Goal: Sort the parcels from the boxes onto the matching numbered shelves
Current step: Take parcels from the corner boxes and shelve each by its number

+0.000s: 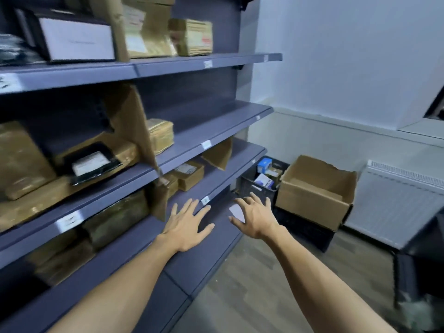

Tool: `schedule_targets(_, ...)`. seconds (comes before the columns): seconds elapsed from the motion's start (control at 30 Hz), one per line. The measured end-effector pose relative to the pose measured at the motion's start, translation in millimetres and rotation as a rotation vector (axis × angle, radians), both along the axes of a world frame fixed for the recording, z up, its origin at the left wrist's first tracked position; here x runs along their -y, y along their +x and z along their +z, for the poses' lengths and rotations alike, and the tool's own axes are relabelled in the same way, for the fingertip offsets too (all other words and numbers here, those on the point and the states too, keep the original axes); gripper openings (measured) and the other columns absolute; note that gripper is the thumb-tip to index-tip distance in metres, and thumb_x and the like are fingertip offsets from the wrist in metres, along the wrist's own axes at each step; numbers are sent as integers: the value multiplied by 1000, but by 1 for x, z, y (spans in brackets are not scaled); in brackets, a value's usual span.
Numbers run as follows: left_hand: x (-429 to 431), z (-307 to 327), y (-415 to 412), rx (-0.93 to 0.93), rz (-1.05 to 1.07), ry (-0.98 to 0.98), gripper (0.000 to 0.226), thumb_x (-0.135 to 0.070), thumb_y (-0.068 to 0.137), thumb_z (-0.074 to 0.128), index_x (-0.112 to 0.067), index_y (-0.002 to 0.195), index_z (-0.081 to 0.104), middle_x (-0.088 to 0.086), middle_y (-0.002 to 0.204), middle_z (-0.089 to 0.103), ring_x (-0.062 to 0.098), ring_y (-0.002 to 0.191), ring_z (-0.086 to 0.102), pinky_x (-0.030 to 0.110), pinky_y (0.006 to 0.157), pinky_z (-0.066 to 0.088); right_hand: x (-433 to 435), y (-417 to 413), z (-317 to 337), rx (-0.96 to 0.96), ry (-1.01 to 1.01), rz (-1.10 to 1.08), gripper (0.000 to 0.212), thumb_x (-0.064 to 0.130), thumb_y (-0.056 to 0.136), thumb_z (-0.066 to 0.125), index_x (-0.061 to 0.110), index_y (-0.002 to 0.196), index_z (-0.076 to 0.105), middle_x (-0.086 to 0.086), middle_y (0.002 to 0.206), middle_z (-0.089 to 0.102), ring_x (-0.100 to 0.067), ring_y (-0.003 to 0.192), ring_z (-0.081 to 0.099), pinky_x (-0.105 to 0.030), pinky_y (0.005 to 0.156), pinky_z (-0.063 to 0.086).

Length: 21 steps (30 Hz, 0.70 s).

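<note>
Grey-blue shelves (211, 131) with small white number labels fill the left side and carry several brown parcels (189, 175). An open cardboard box (314, 203) stands on the floor at the right, on top of a dark crate. My left hand (186, 224) reaches forward over the lower shelf edge with fingers spread and holds nothing. My right hand (255, 216) is stretched out beside it, fingers spread, also without a parcel. A pale patch shows under its fingers; I cannot tell what it is.
A black crate (252, 186) with small blue and white packs sits between the shelves and the cardboard box. A white radiator (396, 200) lines the right wall. A dark stand is at the far right. Wood floor runs along the shelves.
</note>
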<state>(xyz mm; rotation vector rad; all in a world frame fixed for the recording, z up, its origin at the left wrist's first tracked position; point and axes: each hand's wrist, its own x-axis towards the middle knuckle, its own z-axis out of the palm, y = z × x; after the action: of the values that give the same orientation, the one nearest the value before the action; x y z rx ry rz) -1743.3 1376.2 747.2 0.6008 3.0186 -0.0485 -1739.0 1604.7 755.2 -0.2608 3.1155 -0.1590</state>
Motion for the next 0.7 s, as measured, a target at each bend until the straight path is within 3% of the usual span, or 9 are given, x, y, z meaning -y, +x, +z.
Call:
schedule_targets(0.13,-56,-1,-30,22,-93,-7,100,-75,70,-12,-35,159,9,4,167,4,21,154,-4,52,123,2,-54,-17,-8,32,-22,-95,68,61,99,38,23,155,28,-8,161,28,-28,154,8,-63,117,11)
schedule_targets(0.27,-99,-11,-75,36,-164,10,89,-76,80,-3,-36,159,9,4,168,5,21,154,-3,51,123,1,-96,-40,-14,29,-30,-161,65,59,100,40,24,154,30,-8,160,28,-28,153,9,-62,117,13)
schedule_targets(0.37,-130,-21,-115,48,-222,7,101,-84,72,-12,-36,159,9,3,168,4,21,154,-3,51,123,1,-123,-64,-19,51,-20,-214,66,59,100,39,22,154,29,-9,162,25,-28,154,8,-62,117,12)
schedule_targets(0.57,-179,-20,-211,33,-320,51,100,-76,69,-10,-36,159,9,4,167,6,21,154,-2,52,122,2,-165,-133,-19,66,24,-294,67,58,99,41,22,154,28,-10,162,24,-27,154,8,-62,117,12)
schedule_targets(0.7,-212,-9,-277,32,-360,61,103,-86,71,-11,-37,159,10,3,167,6,22,154,-2,52,123,4,-190,-193,-3,20,40,-337,67,58,99,42,23,155,28,-9,161,26,-27,153,9,-60,117,14)
